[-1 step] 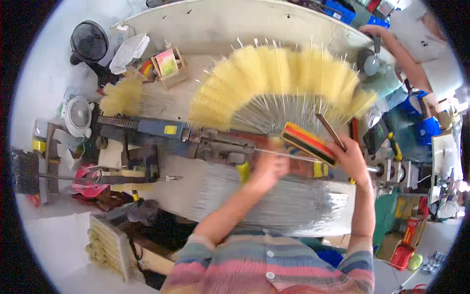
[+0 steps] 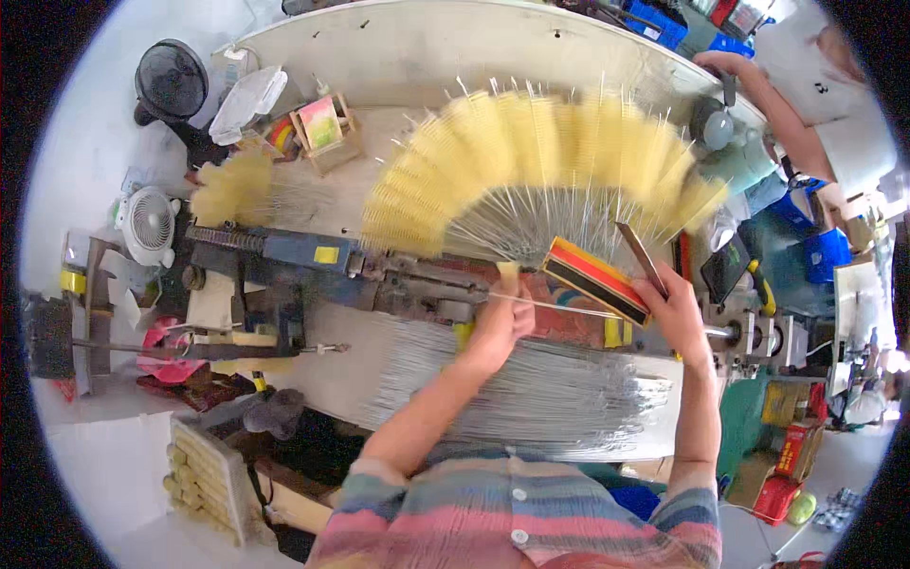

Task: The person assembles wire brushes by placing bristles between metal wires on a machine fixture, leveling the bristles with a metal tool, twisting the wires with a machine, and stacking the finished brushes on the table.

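Yellow-tipped thin metal rod [image 2: 555, 305], long axis crosswise, pinched at its left end by left hand [image 2: 498, 322]; right hand [image 2: 675, 313] clasps striped red-yellow-black flat block [image 2: 595, 281] at rod's right end, above workbench [image 2: 398, 57] middle.

a red, yellow and black striped box [image 2: 595, 279] beside the right hand [image 2: 675, 313].

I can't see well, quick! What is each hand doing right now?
Left hand: closed, pinching a thin wire.
Right hand: closed on a striped block.
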The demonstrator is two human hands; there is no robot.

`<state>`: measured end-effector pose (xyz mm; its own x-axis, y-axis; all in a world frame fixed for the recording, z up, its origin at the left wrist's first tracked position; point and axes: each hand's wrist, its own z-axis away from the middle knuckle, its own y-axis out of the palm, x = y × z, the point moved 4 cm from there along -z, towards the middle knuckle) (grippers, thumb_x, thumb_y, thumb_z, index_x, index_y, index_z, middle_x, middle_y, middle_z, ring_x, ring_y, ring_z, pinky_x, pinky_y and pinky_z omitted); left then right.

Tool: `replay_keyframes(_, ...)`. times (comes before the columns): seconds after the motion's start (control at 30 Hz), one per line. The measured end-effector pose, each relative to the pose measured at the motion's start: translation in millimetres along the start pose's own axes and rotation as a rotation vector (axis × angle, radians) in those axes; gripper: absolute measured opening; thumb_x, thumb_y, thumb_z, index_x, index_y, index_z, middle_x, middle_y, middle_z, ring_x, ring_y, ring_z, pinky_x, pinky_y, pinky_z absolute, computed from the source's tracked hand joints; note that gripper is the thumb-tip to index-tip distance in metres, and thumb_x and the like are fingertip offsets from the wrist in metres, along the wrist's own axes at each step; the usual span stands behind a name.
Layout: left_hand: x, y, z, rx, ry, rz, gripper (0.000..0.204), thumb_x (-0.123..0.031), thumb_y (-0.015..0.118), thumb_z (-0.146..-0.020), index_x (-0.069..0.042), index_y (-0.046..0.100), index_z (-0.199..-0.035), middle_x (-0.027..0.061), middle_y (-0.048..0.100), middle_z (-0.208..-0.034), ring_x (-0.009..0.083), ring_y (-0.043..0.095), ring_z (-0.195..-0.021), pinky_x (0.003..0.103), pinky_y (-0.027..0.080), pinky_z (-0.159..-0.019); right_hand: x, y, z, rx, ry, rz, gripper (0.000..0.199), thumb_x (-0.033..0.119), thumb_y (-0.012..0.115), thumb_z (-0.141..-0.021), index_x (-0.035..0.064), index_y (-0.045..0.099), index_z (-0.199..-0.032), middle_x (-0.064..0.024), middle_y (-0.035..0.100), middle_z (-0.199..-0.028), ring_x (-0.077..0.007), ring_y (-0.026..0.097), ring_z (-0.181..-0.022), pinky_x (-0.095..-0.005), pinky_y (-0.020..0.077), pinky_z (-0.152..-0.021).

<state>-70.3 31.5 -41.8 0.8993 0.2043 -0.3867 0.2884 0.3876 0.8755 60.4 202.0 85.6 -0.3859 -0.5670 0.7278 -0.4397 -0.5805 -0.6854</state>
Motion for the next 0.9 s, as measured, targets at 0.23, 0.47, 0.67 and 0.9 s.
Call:
replay_keyframes(0.23,27.6,70.8,48.4,0.215,-0.172,-0.716,0.034,-0.034,0.035,-0.096,-0.009,0.045,-0.076,-0.0025,0.039,-0.052,0.0075,0.033,-0.040,0.023,0.025,-0.036,-4.8,-19.7,17.0,-0.077,-0.011,0.133,0.012,0.009,0.060,-0.081,-0.0006,0.053,-0.080,-0.0136,0.056,-0.064,-0.0196,0.053,-0.055,-0.0303,0.0432,-0.055)
replay_keyframes(0.47,27.3,78.9,7.4,0.172,-0.332,-0.032,0.025,-0.028,0.039,-0.095,-0.008,0.046,-0.082,-0.0061,0.031,-0.056,0.0056,0.028,-0.044,0.022,0.024,-0.040,-5.9,-24.9,3.2,-0.025,0.056,0.016,0.010,0.007,0.060,-0.080,-0.0008,0.053,-0.078,-0.0124,0.057,-0.067,-0.0132,0.055,-0.061,-0.0289,0.0439,-0.057)
replay_keyframes(0.67,-17.8,62.9,38.8,0.007,-0.139,-0.291,0.021,-0.026,0.048,-0.091,-0.005,0.048,-0.092,-0.0027,0.039,-0.065,0.0080,0.035,-0.053,0.022,0.028,-0.046,18.4,19.0,11.4,-0.050,-0.221,0.009,0.024,-0.005,0.062,-0.068,0.0037,0.059,-0.089,-0.0135,0.062,-0.083,-0.0298,0.061,-0.079,-0.0336,0.0483,-0.071)
replay_keyframes(0.9,-22.4,56.0,55.6,0.220,-0.438,-0.217,0.041,-0.019,0.051,-0.089,0.002,0.041,-0.123,0.0023,0.055,-0.090,0.0154,0.055,-0.090,0.034,0.048,-0.083,25.6,28.4,-1.0,0.154,-0.111,-0.114,0.014,0.006,0.055,-0.081,0.0007,0.056,-0.095,-0.0153,0.061,-0.085,-0.0288,0.061,-0.082,-0.0334,0.0466,-0.072)
